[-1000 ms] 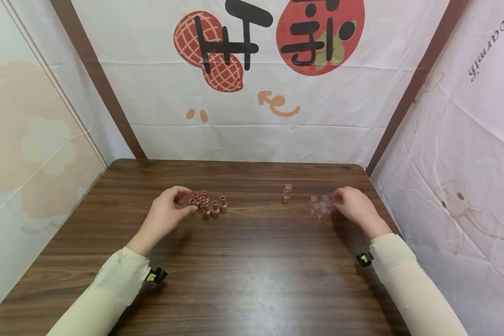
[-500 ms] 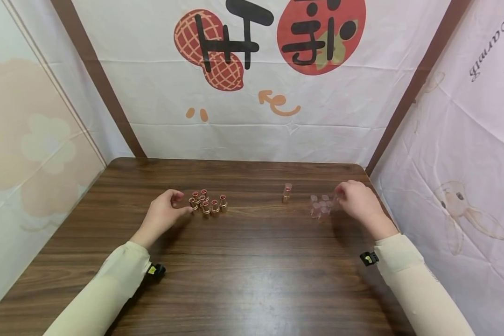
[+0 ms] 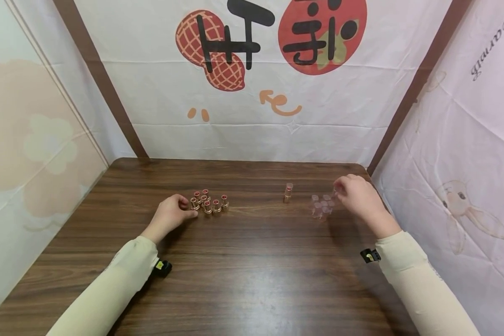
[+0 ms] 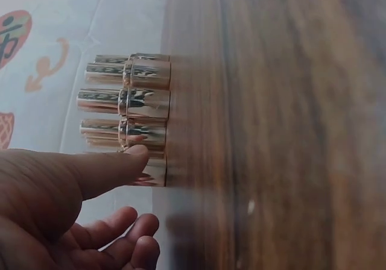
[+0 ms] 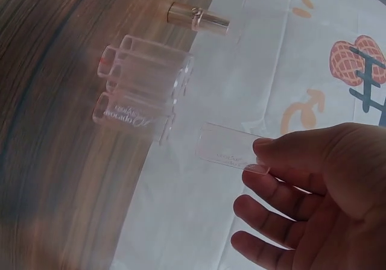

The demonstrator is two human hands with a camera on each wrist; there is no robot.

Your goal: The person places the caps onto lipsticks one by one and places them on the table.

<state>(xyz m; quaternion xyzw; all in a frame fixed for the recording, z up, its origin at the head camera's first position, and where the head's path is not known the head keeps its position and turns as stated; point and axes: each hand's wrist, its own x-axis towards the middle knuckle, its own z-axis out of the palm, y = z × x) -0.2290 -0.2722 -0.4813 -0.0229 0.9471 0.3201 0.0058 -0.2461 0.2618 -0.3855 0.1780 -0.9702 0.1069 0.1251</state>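
Observation:
Several uncapped gold lipsticks (image 3: 207,207) with red tips stand upright in a cluster at the left of the table. My left hand (image 3: 171,215) is beside the leftmost ones; in the left wrist view its thumb (image 4: 111,169) overlaps the nearest lipstick (image 4: 158,169), with the other fingers loosely bent below. Whether the thumb touches the lipstick I cannot tell. My right hand (image 3: 358,198) pinches one clear lipstick cap (image 5: 229,148) between thumb and fingers, raised off the table. Several more clear caps (image 3: 322,206) stand grouped just left of that hand.
A lone gold lipstick (image 3: 288,193) with a clear cap on it stands upright between the two groups. The brown wooden table (image 3: 252,261) ends at a printed white cloth (image 3: 252,140) behind, with more cloth at both sides.
My right hand has lifted a clear cap up and away from the grouped caps. My left hand drew back slightly from the lipsticks, then came close to the leftmost ones again.

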